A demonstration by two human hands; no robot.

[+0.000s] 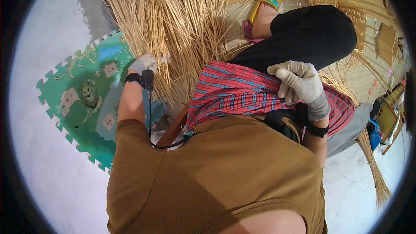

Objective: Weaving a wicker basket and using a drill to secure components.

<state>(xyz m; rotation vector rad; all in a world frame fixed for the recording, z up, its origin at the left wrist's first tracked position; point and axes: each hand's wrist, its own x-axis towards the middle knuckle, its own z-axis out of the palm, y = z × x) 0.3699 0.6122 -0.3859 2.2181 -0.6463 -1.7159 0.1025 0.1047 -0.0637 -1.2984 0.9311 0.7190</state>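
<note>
My left hand [147, 63], in a pale knit glove, is at the left edge of a large heap of thin tan canes [186, 21]. Its fingers are closed round a few canes near their lower ends. Over my lap, my right hand [299, 82], gloved the same way, hangs with its fingers curled in and thumb and forefinger close together. Whatever it may hold does not show. Below it lies a red and blue striped cloth [234, 89] across my thighs.
A green foam play mat [86, 99] with jigsaw edges lies at left. My black-trousered leg [312, 34] and a yellow slipper [271, 1] are ahead. Woven basketwork [357, 21] stands at far right, with a tied cane bundle [373, 169] below. A black cable [150, 121] runs from my left wrist.
</note>
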